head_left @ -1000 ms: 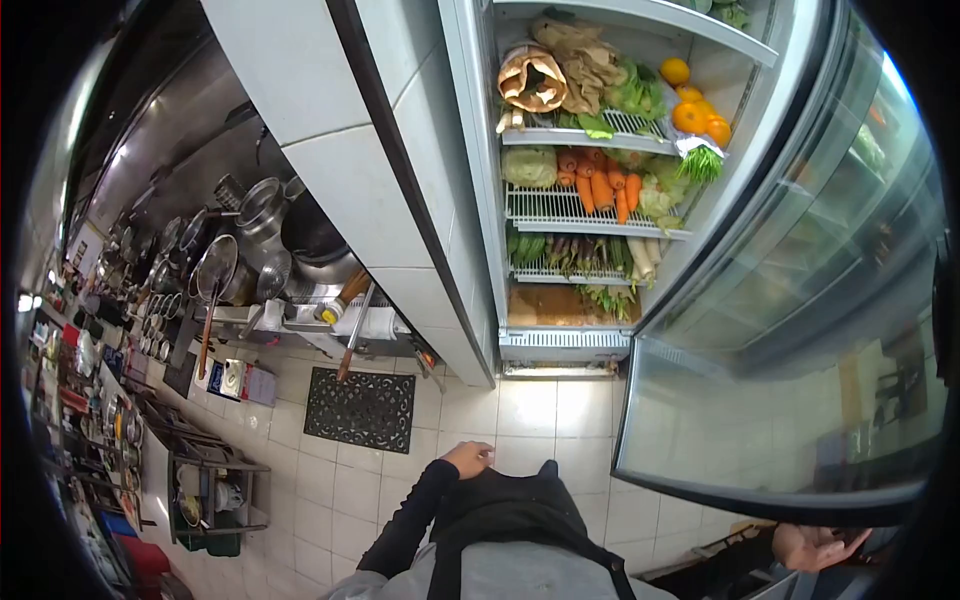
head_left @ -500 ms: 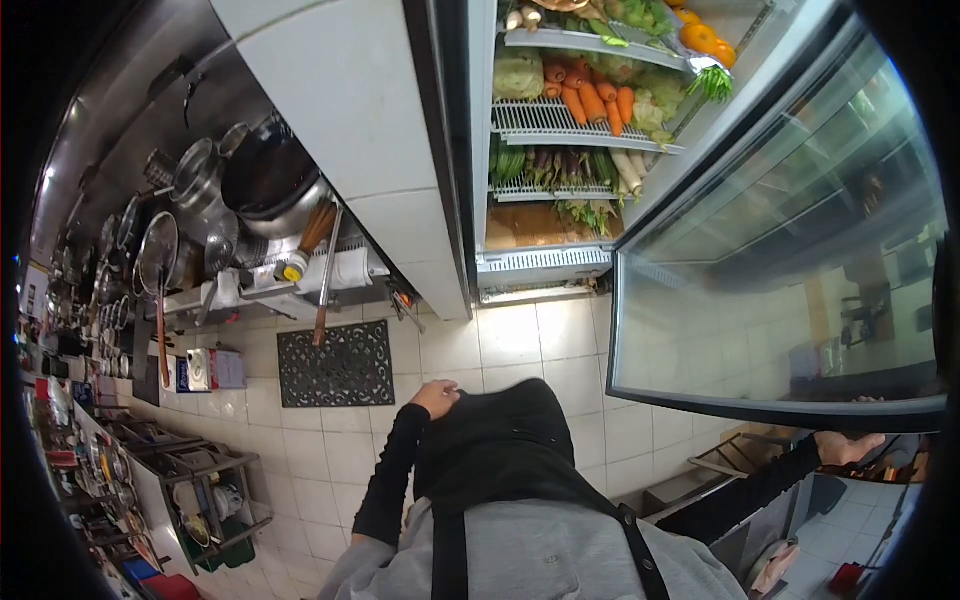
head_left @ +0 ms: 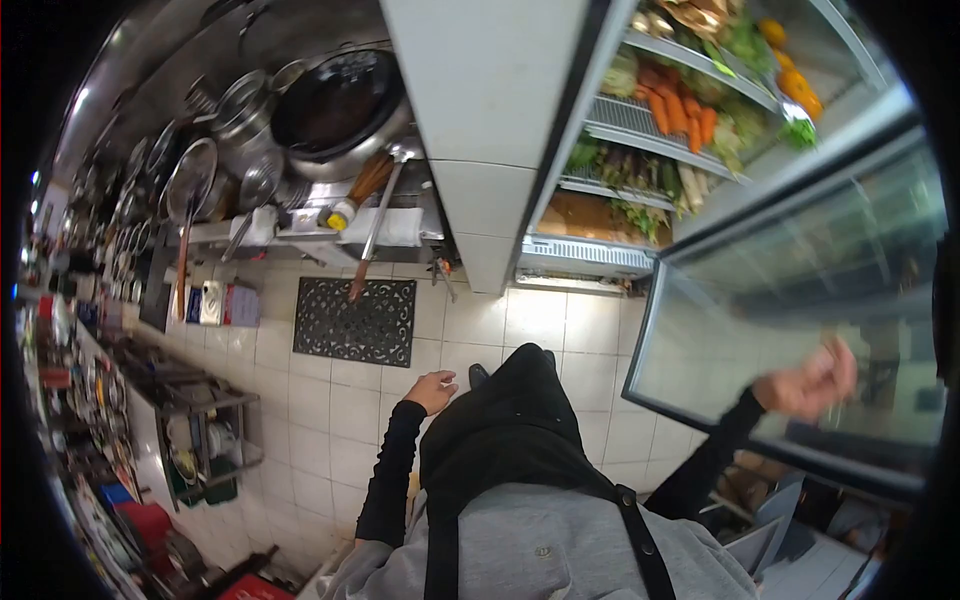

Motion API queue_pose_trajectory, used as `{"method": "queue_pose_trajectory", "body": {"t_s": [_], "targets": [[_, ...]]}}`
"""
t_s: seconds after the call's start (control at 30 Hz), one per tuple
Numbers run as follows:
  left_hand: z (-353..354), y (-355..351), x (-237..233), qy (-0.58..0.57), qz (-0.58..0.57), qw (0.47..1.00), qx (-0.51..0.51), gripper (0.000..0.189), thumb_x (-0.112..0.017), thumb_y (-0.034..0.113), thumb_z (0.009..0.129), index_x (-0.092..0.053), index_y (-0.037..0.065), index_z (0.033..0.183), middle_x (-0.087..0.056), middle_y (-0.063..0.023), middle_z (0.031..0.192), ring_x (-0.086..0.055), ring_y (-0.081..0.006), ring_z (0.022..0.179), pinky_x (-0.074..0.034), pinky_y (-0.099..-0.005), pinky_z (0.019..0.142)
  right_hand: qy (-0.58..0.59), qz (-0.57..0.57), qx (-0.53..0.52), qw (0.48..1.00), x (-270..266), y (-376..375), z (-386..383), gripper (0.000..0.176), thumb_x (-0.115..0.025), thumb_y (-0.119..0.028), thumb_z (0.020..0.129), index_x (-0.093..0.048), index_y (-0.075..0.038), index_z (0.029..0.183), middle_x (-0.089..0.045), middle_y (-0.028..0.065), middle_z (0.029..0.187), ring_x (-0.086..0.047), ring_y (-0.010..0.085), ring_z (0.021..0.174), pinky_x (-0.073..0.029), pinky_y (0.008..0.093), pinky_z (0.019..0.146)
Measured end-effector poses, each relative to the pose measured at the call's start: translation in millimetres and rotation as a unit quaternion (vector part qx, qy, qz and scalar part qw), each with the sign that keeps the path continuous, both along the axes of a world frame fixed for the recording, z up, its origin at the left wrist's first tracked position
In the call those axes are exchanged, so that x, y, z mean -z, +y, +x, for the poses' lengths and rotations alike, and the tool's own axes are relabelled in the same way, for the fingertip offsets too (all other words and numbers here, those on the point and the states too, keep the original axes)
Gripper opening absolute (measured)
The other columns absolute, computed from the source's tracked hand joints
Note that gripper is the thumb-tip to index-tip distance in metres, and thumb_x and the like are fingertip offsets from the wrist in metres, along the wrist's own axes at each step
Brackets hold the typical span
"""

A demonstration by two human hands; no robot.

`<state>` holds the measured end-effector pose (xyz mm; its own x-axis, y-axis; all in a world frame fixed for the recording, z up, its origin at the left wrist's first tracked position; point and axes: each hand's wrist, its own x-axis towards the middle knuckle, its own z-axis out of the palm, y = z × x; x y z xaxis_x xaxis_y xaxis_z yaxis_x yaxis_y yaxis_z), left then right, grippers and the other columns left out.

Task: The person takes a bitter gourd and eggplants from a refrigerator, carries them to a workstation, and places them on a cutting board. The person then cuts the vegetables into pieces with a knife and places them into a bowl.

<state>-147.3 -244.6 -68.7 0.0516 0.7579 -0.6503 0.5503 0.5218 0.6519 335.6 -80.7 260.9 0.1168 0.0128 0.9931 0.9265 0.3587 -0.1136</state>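
My left hand point(head_left: 431, 392) hangs beside the black apron point(head_left: 510, 420), fingers apart and nothing in it. On the right, my right hand point(head_left: 808, 382) is raised in front of the glass door point(head_left: 720, 320) of an open fridge; it is smeared by motion, and its finger shape and any contact with the door are unclear. Behind the door, the fridge shelves point(head_left: 615, 190) hold carrots point(head_left: 680, 112), long dark vegetables, leafy greens and, near the top, orange fruit point(head_left: 790, 85).
A large black wok point(head_left: 335, 105) sits on the stove at the upper left, among pans and strainers. A black mat point(head_left: 355, 322) lies on the tiled floor. Metal racks point(head_left: 205, 440) stand at the lower left. A white pillar point(head_left: 480, 130) borders the fridge.
My right hand has moved up and inward from the door's outer edge. The view has turned, so the fridge and stove sit further right. My left hand remains beside the apron.
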Motion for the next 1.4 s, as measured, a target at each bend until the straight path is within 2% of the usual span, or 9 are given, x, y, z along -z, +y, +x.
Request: {"method": "queue_pose_trajectory", "body": {"t_s": [0.1, 0.2, 0.23, 0.27, 0.3, 0.4, 0.73, 1.07, 1.4], "targets": [[0.2, -13.5, 11.0, 0.01, 0.014, 0.999, -0.04, 0.045, -0.066, 0.027, 0.095, -0.066, -0.001, 0.131, -0.07, -0.021, 0.129, -0.069, -0.0343, 0.117, -0.053, -0.0414, 0.102, 0.203, -0.329, -0.219, 0.896, 86.0, 85.2, -85.8, 0.016, -0.06, -0.007, 0.102, -0.067, -0.001, 0.115, -0.066, 0.0077, 0.115, -0.062, 0.0204, 0.106, -0.051, 0.036, 0.094], [11.5, -18.4, 4.6, 0.009, 0.031, 0.996, -0.088, 0.043, -0.063, 0.029, 0.089, -0.071, 0.001, 0.119, -0.071, -0.0245, 0.118, -0.066, -0.0423, 0.113, -0.052, -0.0477, 0.1, 0.126, -0.489, -0.316, 0.803, 233.8, 206.0, -97.3, 0.021, -0.065, -0.011, 0.102, -0.066, -0.003, 0.122, -0.067, 0.0072, 0.123, -0.063, 0.0195, 0.112, -0.052, 0.033, 0.097], [17.1, -18.4, 14.6, 0.074, 0.068, 0.992, -0.076, 0.04, -0.062, 0.026, 0.086, -0.073, -0.001, 0.114, -0.071, -0.0251, 0.114, -0.067, -0.0424, 0.112, -0.052, -0.0488, 0.098, 0.253, -0.548, -0.392, 0.694, 273.8, 243.2, -109.3, 0.027, -0.067, -0.014, 0.101, -0.066, -0.003, 0.126, -0.068, 0.0089, 0.127, -0.065, 0.0194, 0.11, -0.052, 0.0326, 0.097], [23.8, -18.8, 27.1, 0.083, 0.05, 0.99, -0.103, 0.039, -0.061, 0.025, 0.084, -0.074, -0.001, 0.11, -0.072, -0.0264, 0.111, -0.067, -0.0429, 0.11, -0.053, -0.0501, 0.097, 0.258, -0.588, -0.368, 0.672, 315.0, 288.8, -114.8, 0.031, -0.068, -0.018, 0.101, -0.066, -0.001, 0.127, -0.07, 0.0105, 0.123, -0.065, 0.0211, 0.112, -0.053, 0.035, 0.098], [24.1, -14.0, 15.6, 0.074, 0.019, 0.989, -0.123, 0.04, -0.062, 0.026, 0.085, -0.073, -0.001, 0.113, -0.071, -0.0269, 0.112, -0.068, -0.0432, 0.109, -0.053, -0.0503, 0.097, 0.015, -0.57, -0.334, 0.751, 346.4, 341.3, -114.1, 0.037, -0.069, -0.02, 0.1, -0.063, -0.001, 0.131, -0.068, 0.0133, 0.129, -0.064, 0.0225, 0.116, -0.053, 0.0356, 0.101], [39.8, -22.0, 5.0, 0.085, 0.057, 0.946, -0.307, 0.035, -0.061, 0.024, 0.087, -0.071, 0.003, 0.113, -0.074, -0.0214, 0.106, -0.069, -0.0422, 0.103, -0.055, -0.0491, 0.092, -0.028, -0.674, -0.193, 0.712, 412.7, 441.5, -145.9, 0.041, -0.068, -0.023, 0.101, -0.06, -0.001, 0.135, -0.066, 0.0144, 0.129, -0.063, 0.0245, 0.115, -0.052, 0.0366, 0.101], [85.6, -72.7, 33.8, 0.042, -0.062, 0.856, -0.512, 0.044, -0.066, 0.026, 0.09, -0.069, 0.004, 0.128, -0.074, -0.0199, 0.113, -0.071, -0.0357, 0.11, -0.055, -0.0442, 0.097, -0.074, -0.757, -0.14, 0.634, 452.6, 414.1, -215.5, 0.037, -0.066, -0.027, 0.102, -0.059, -0.003, 0.13, -0.063, 0.0115, 0.12, -0.06, 0.0211, 0.105, -0.049, 0.0333, 0.091], [66.4, -42.7, 28.0, 0.048, -0.011, 0.9, -0.433, 0.046, -0.066, 0.03, 0.091, -0.069, 0.004, 0.129, -0.075, -0.0174, 0.113, -0.07, -0.036, 0.11, -0.055, -0.0443, 0.098, 0.061, -0.801, -0.275, 0.528, 430.9, 306.4, -191.3, 0.034, -0.063, -0.03, 0.103, -0.058, -0.006, 0.125, -0.06, 0.0085, 0.11, -0.058, 0.0177, 0.096, -0.046, 0.0299, 0.08], [33.1, -15.6, 20.0, 0.037, 0.038, 0.947, -0.316, 0.046, -0.066, 0.027, 0.086, -0.07, 0.007, 0.127, -0.072, -0.0188, 0.122, -0.066, -0.0359, 0.12, -0.052, -0.0451, 0.103, 0.245, -0.863, -0.326, 0.298, 352.0, 167.2, -115.4, 0.032, -0.061, -0.034, 0.104, -0.057, -0.008, 0.121, -0.057, 0.0056, 0.1, -0.055, 0.0143, 0.086, -0.043, 0.0266, 0.07]]}}
